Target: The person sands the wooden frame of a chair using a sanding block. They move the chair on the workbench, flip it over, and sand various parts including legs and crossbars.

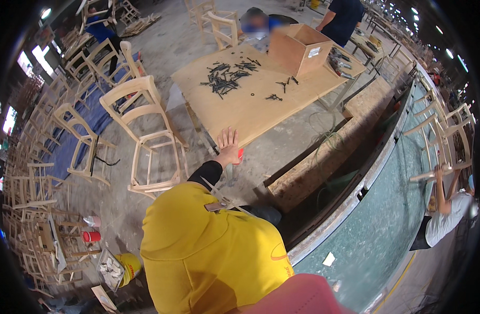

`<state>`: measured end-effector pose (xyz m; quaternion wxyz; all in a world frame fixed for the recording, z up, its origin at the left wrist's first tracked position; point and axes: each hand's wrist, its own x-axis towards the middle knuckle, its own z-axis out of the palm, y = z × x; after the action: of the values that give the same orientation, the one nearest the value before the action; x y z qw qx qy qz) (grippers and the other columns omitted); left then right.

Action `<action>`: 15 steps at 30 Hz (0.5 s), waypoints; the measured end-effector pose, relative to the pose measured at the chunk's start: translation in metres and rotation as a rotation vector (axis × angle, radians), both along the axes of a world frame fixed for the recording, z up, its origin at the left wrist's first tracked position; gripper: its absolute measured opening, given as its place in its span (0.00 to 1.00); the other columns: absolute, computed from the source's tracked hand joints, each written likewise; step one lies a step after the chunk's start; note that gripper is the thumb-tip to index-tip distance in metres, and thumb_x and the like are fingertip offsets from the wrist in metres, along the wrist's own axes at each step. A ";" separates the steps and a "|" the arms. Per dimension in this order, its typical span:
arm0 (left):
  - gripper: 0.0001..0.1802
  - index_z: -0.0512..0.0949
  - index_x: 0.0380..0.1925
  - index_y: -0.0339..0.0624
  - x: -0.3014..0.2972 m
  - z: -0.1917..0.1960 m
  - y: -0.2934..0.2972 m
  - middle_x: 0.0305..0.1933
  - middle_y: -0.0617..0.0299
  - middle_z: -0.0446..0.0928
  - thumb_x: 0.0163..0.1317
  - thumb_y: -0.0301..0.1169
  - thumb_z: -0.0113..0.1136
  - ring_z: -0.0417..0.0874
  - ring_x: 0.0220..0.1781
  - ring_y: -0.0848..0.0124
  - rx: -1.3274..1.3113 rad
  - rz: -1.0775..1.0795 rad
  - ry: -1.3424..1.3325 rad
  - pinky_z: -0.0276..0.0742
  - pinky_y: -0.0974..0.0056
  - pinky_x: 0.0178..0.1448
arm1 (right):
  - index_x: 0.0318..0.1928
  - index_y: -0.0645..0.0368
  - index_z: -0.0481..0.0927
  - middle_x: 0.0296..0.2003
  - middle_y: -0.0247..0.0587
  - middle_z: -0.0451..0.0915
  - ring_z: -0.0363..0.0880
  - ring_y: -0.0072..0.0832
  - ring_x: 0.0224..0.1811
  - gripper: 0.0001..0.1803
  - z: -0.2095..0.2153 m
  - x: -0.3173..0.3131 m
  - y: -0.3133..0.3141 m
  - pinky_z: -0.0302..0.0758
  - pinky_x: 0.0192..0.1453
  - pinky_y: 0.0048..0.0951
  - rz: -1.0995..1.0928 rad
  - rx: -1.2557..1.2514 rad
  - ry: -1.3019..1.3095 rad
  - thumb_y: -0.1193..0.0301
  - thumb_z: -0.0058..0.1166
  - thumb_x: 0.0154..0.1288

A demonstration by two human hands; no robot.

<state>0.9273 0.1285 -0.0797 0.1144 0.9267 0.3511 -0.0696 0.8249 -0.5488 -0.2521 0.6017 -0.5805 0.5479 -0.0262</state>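
My left hand [228, 147] reaches out at the near corner of a wooden-topped table [271, 118]. Its fingers are stretched and slightly apart, with nothing seen in them; whether the palm presses on the tabletop I cannot tell. A red object [241, 155] shows partly beside the hand. Dark bolts or screws [227, 78] lie in a loose heap farther back on the table, with a few more [274, 97] to the right. At the far side stands an open wooden box [302, 49] with a pale label. My right hand is out of view.
Bare wooden chair frames [140, 131] stand close on the left. Power tools [340, 63] lie by the box. A long green conveyor [376, 220] runs along the right, where a person [449, 209] handles a chair. Another person [261, 23] is behind the table.
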 end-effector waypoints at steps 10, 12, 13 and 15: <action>0.77 0.30 0.75 0.45 0.009 -0.026 0.001 0.78 0.38 0.25 0.31 0.45 0.77 0.22 0.78 0.38 -0.056 -0.048 -0.130 0.22 0.33 0.75 | 0.42 0.58 0.78 0.27 0.37 0.81 0.72 0.24 0.23 0.27 -0.011 -0.100 -0.021 0.67 0.25 0.25 -0.306 -0.006 -0.032 0.46 0.41 0.74; 0.79 0.30 0.75 0.45 -0.009 -0.038 0.024 0.78 0.39 0.25 0.29 0.47 0.79 0.22 0.78 0.38 0.037 -0.025 -0.154 0.22 0.33 0.74 | 0.42 0.58 0.78 0.27 0.37 0.81 0.71 0.24 0.22 0.26 -0.018 -0.137 -0.012 0.66 0.25 0.25 -0.409 0.010 -0.049 0.46 0.41 0.74; 0.80 0.30 0.75 0.45 -0.013 -0.038 0.024 0.78 0.39 0.25 0.30 0.48 0.80 0.21 0.78 0.38 0.010 -0.028 -0.126 0.23 0.33 0.74 | 0.42 0.58 0.78 0.27 0.37 0.81 0.71 0.24 0.22 0.26 -0.020 -0.157 -0.011 0.66 0.25 0.25 -0.472 0.000 -0.067 0.46 0.41 0.74; 0.82 0.26 0.74 0.46 -0.011 -0.036 0.026 0.78 0.40 0.21 0.31 0.48 0.81 0.22 0.78 0.38 0.002 -0.013 -0.057 0.24 0.32 0.74 | 0.42 0.58 0.78 0.27 0.36 0.81 0.71 0.24 0.22 0.26 -0.024 -0.180 -0.006 0.66 0.25 0.24 -0.558 -0.009 -0.104 0.46 0.41 0.74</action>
<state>0.9162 0.1546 -0.1161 0.1228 0.9307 0.3419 -0.0434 0.6446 -0.5546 -0.2757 0.5958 -0.4077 0.6550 -0.2230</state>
